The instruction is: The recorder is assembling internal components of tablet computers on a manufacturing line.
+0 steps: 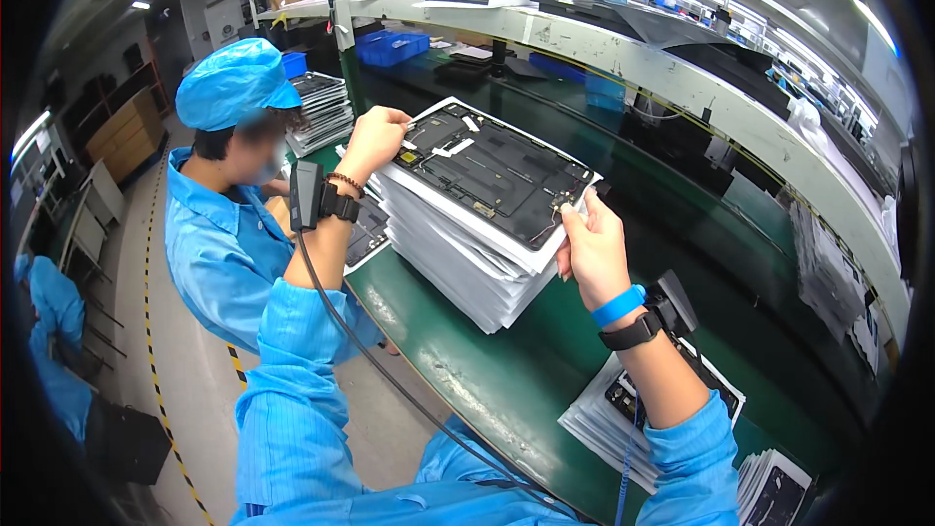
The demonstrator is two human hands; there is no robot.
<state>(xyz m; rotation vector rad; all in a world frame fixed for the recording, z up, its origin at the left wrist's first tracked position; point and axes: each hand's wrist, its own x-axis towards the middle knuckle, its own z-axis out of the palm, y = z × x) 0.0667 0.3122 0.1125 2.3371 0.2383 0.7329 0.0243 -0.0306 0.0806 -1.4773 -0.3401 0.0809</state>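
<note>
A flat black device housing (497, 170), with circuit parts and white labels on its inner side, lies on a white sheet. Beneath it is a tall stack of white sheets (458, 263) on the green table. My left hand (378, 139) pinches the housing or its sheet at the far left corner, fingers closed. At the near right corner, my right hand (594, 245) has thumb and fingers closed on the edge, close to some thin wires. Whether the housing is lifted off the stack is hard to tell.
On my left a co-worker (234, 224) in blue stands close beside the green table (409, 312). Another stack with a black housing (614, 419) sits near my right forearm. A cable (360, 351) hangs from my left wrist. Beyond the table runs a white shelf rail (623, 34).
</note>
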